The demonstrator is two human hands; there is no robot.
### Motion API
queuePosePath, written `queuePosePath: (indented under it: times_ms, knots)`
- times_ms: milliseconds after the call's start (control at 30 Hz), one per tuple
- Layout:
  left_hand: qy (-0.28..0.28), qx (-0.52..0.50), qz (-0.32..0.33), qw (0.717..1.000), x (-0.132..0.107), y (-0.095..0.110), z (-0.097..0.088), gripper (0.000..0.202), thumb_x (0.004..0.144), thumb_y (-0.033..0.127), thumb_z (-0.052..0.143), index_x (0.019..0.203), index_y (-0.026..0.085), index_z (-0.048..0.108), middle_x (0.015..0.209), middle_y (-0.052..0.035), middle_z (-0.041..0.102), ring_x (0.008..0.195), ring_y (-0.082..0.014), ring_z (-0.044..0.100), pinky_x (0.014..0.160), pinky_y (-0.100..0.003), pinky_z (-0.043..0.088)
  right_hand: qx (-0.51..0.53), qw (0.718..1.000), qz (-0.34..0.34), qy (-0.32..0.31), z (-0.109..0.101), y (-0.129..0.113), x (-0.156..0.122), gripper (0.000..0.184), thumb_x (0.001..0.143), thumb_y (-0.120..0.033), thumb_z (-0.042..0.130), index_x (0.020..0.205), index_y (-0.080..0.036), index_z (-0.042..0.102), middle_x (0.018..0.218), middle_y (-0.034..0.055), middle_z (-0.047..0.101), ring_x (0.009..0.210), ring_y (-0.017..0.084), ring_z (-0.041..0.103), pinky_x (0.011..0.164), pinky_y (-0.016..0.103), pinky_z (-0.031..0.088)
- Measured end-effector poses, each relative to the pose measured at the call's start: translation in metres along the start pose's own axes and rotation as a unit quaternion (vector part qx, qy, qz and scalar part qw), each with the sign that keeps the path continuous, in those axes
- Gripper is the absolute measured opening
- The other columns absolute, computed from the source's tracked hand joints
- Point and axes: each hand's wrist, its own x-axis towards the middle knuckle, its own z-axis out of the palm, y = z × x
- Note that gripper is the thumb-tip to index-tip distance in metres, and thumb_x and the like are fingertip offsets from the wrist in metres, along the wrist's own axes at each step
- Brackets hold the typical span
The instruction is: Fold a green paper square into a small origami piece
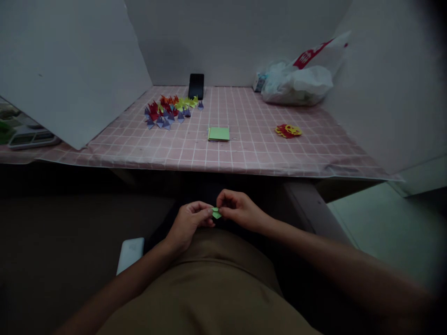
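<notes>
Both hands meet low in the frame, over my lap and below the table's front edge. My left hand (pixel 188 223) and my right hand (pixel 237 209) pinch a small folded green paper (pixel 216 213) between their fingertips. Most of the paper is hidden by the fingers. On the pink checked tablecloth (pixel 251 149) ahead lies a stack of green square sheets (pixel 219 134). A cluster of several folded paper figures (pixel 169 110) in purple, red, orange and yellow stands at the back left.
A black phone (pixel 196 86) leans on the back wall. A white plastic bag (pixel 296 81) sits at the back right, red and yellow paper scraps (pixel 288 130) in front of it. A scale (pixel 31 138) is far left. A white object (pixel 130 253) lies by my left arm.
</notes>
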Motion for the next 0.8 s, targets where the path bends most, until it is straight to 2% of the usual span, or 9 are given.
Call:
queuePosePath:
  times_ms: [200,300,400,600,800]
  knots:
    - [0.011,0.011,0.012,1.0,0.0001,0.0019,0.0011,0.017,0.068,0.028,0.076,0.075,0.014,0.069,0.066,-0.0007,0.066,0.056,-0.0103,0.059,0.06,-0.023,0.047,0.08,0.996,0.038,-0.024,-0.0022,-0.0057,-0.0004,0.01,0.079,-0.026,0.059,0.083,-0.017,0.056,0.072,-0.002,0.056,0.057,0.009,0.051,0.056,0.023,0.041]
    - [0.014,0.028,0.017,0.999,-0.0009,0.0035,0.0024,0.017,0.068,0.029,0.076,0.074,0.014,0.07,0.067,-0.0009,0.066,0.057,-0.0105,0.059,0.06,-0.023,0.047,0.044,0.998,0.033,-0.026,-0.0026,-0.0044,-0.0004,0.017,0.081,-0.032,0.061,0.082,-0.015,0.058,0.071,-0.001,0.057,0.058,0.01,0.051,0.055,0.023,0.04]
    - [0.014,0.038,0.012,0.999,-0.0018,0.0042,0.003,0.018,0.068,0.029,0.076,0.075,0.014,0.07,0.066,-0.0006,0.066,0.057,-0.0105,0.059,0.06,-0.023,0.047,-0.018,0.999,0.037,-0.016,-0.0015,-0.0012,0.0001,0.017,0.079,-0.031,0.064,0.075,-0.015,0.059,0.063,-0.0018,0.055,0.057,0.01,0.049,0.052,0.022,0.036]
    - [-0.002,0.035,0.014,0.999,-0.0019,0.0033,0.0022,0.017,0.07,0.029,0.075,0.074,0.014,0.069,0.064,0.0006,0.064,0.056,-0.0094,0.058,0.058,-0.021,0.046,-0.042,0.998,0.039,-0.023,-0.001,-0.002,-0.0011,0.019,0.085,-0.028,0.054,0.072,-0.015,0.059,0.058,-0.0025,0.052,0.053,0.01,0.047,0.051,0.022,0.034]
    - [0.047,-0.024,0.051,0.997,0.0007,0.0011,0.0031,0.018,0.069,0.028,0.077,0.075,0.014,0.067,0.069,0.0019,0.063,0.06,-0.0092,0.059,0.063,-0.024,0.053,-0.094,0.986,-0.065,0.119,0.0047,-0.0054,-0.0051,0.011,0.085,-0.021,0.058,0.075,-0.017,0.057,0.069,-0.0016,0.054,0.064,0.012,0.049,0.06,0.024,0.038]
